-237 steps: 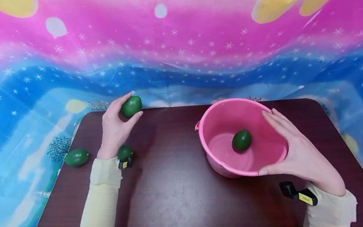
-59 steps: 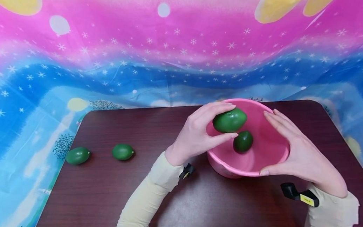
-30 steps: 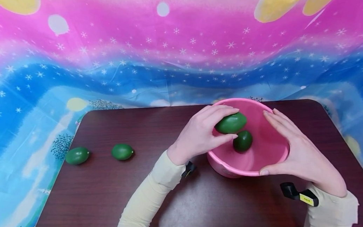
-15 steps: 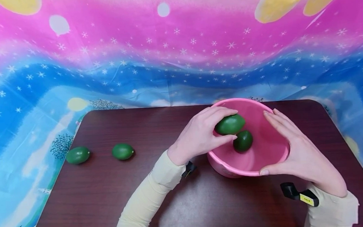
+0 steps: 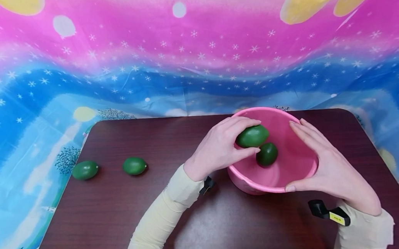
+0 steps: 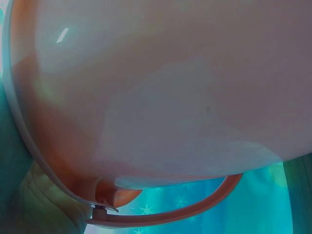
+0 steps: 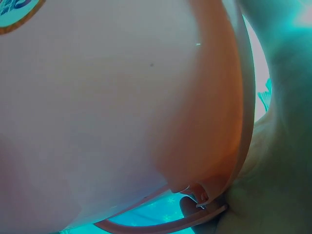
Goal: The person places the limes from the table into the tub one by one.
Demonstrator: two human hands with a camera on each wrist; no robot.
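Observation:
My left hand (image 5: pixel 218 148) holds a glossy green lime (image 5: pixel 252 136) between thumb and fingers, inside the mouth of a pink bucket (image 5: pixel 247 183). Its wrist crosses over the bucket's left rim. Partly overlapped by the left thumb, a darker green lime (image 5: pixel 267 154) lies on the bucket's bottom. My right hand (image 5: pixel 327 165) grips the right rim, thumb at the near side and fingers at the far side. The bucket's outer wall (image 6: pixel 161 107) fills the left wrist view, and the right wrist view shows the wall (image 7: pixel 107 107) and the handle (image 7: pixel 156 228) below it.
Two more green limes, a left one (image 5: pixel 85 170) and a right one (image 5: pixel 135 166), lie apart on the left of the dark wooden table (image 5: pixel 98 220). A colourful printed cloth (image 5: pixel 182 75) hangs behind the table's back edge.
The left hand has carried the lime from the table's back left over to the bucket, then slightly lower into its mouth. The right hand has stayed on the rim.

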